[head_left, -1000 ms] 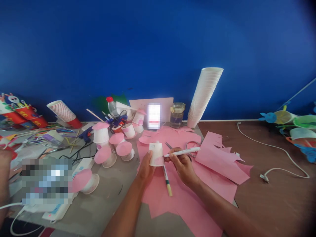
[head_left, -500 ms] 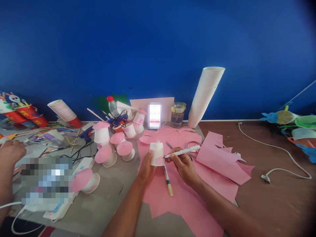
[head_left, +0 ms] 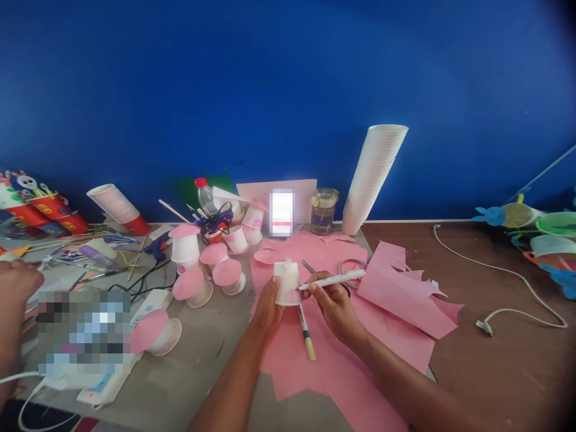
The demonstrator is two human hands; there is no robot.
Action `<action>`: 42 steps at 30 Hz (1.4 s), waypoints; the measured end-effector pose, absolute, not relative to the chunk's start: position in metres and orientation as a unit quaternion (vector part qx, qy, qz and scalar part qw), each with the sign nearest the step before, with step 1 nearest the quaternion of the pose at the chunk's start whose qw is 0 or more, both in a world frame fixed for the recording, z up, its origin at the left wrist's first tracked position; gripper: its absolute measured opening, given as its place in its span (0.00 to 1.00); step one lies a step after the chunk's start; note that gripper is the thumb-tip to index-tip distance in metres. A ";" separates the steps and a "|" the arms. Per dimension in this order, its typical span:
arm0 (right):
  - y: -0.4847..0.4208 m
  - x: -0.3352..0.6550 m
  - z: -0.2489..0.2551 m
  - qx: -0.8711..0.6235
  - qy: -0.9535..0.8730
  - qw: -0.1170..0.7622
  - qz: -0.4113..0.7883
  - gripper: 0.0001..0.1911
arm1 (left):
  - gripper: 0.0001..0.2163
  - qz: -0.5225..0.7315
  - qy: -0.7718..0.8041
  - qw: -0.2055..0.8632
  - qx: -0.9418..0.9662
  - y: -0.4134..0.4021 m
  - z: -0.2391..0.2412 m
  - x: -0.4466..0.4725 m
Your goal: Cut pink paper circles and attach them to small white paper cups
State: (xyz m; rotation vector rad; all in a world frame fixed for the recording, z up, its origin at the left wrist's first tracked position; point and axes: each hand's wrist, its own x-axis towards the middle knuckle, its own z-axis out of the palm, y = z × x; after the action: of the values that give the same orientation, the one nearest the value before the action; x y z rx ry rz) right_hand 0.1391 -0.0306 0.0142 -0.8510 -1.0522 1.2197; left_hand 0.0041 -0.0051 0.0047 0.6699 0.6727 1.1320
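My left hand [head_left: 269, 306] is closed round the side of an upside-down white paper cup [head_left: 286, 279] with a pale pink patch near its rim. Pinched in my right hand [head_left: 330, 303] is a white marker [head_left: 337, 278], its tip at the cup's right side. I cannot tell whether the tip touches the cup. A second marker [head_left: 306, 336] with a green band and yellowish end lies just below the cup on pink paper [head_left: 288, 372]. Scissors [head_left: 310, 267] rest behind my right hand, partly hidden by it.
Several cups topped with pink discs [head_left: 189, 283] stand to the left. A tall cup stack [head_left: 375, 180] and a glass jar [head_left: 323, 211] stand at the back. A power strip [head_left: 112, 378] and another person's hand [head_left: 20, 279] are at far left; a white cable [head_left: 535, 282] lies right.
Both hands keep their hold on the cup and marker, and the marker tip stays by the cup's side. The view has shifted very slightly; the other person's hand moved a little left.
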 end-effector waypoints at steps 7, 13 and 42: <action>-0.030 0.139 0.013 -0.362 -0.446 0.623 0.531 0.09 | 0.16 0.520 0.309 0.736 0.305 -0.004 0.000 0.002; -0.030 0.139 0.011 -0.358 -0.443 0.624 0.535 0.08 | 0.16 0.517 0.309 0.731 0.322 -0.005 0.004 0.003; -0.029 0.138 0.009 -0.344 -0.420 0.640 0.544 0.08 | 0.16 0.517 0.292 0.740 0.316 -0.006 0.003 0.003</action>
State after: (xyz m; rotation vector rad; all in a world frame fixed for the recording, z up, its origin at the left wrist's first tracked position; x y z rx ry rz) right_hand 0.1377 -0.0289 0.0095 -0.7837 -0.9590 1.2405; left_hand 0.0029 -0.0059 0.0032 0.6936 0.6406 1.1339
